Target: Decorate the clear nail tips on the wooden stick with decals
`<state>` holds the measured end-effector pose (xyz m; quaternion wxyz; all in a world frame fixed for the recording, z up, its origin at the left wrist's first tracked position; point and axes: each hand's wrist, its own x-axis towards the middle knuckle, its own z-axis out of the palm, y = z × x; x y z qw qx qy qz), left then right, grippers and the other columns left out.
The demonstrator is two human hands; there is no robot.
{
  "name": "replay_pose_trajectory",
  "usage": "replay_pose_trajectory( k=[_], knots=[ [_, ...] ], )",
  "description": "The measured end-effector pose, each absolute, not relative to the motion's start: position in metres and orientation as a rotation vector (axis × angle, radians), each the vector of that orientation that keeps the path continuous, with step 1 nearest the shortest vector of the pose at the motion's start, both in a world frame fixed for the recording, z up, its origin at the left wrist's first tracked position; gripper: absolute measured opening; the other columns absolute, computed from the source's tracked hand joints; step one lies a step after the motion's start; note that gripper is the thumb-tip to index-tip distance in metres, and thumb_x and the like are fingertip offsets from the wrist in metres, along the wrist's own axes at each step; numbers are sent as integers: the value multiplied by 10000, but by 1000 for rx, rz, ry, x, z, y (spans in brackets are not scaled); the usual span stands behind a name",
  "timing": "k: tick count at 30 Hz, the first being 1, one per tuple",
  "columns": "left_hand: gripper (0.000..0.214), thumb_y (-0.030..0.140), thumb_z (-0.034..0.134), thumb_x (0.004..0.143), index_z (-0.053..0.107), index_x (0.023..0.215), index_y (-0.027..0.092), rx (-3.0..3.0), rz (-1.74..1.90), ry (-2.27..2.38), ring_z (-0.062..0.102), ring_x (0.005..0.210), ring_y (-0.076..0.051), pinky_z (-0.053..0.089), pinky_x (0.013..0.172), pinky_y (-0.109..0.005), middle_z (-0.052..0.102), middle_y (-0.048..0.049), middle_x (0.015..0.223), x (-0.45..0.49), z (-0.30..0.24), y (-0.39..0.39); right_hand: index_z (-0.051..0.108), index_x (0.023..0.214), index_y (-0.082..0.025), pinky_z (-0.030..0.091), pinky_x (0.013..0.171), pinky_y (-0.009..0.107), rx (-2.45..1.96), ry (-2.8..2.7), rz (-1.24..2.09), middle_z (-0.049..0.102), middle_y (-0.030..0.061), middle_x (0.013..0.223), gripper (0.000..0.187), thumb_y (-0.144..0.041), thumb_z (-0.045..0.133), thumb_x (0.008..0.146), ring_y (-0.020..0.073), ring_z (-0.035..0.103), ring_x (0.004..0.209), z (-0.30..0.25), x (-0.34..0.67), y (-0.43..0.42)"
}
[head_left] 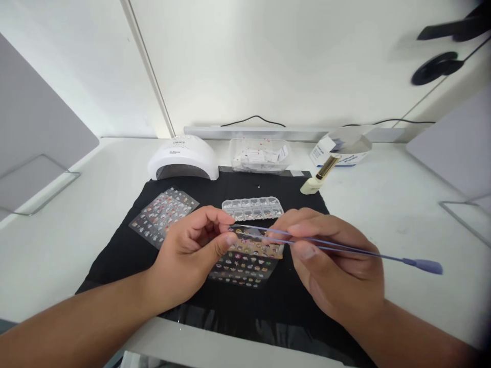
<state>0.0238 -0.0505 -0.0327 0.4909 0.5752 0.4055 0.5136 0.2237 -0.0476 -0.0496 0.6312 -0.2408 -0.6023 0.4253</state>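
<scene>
My right hand [330, 250] grips a pair of purple tweezers [391, 257] between thumb and fingers. Their two thin arms point left, slightly apart, with the tips close to my left fingertips. My left hand [195, 250] is closed in a pinch, thumb against forefinger; whatever lies between them is too small to make out. Below and behind the tweezers is a clear sheet of small colourful stickers [245, 268], partly covered by my fingers. Just beyond it sits a clear compartment case [253, 208] with tiny bits in its cells.
More sticker sheets [163, 214] lie on the black mat [126, 255] at left. Along the back stand a white nail lamp [183, 156], a clear plastic box [261, 156] of small packets, a gold-capped polish bottle [320, 176] and an opened white carton [341, 148].
</scene>
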Motion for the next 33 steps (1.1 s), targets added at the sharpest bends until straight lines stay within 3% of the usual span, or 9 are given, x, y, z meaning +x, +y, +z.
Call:
replay_pose_trajectory(
  k=[7, 18, 33],
  knots=[
    [134, 118, 707, 843, 695, 920, 227, 1505, 1234, 937, 582, 645, -56, 479, 593, -119, 624, 39, 746, 22, -33, -55, 733, 1052, -292, 541, 648, 375, -519, -1449, 985, 669, 47, 868, 223, -164, 613, 914, 200, 631, 769, -52, 228, -50],
    [109, 116, 633, 916, 627, 953, 218, 1825, 1117, 779, 560, 749, -87, 463, 665, -176, 595, 9, 851, 13, -34, -54, 729, 1042, -244, 548, 533, 339, -426, -1449, 1076, 642, 47, 815, 187, -184, 588, 936, 172, 630, 642, -44, 233, -54],
    [125, 71, 669, 862, 652, 940, 168, 1897, 1196, 731, 591, 723, -100, 481, 624, -185, 615, -11, 818, 16, -30, -53, 733, 1062, -218, 536, 525, 348, -390, -1464, 1093, 640, 53, 828, 202, -172, 587, 931, 175, 634, 641, -44, 235, -54]
  ],
)
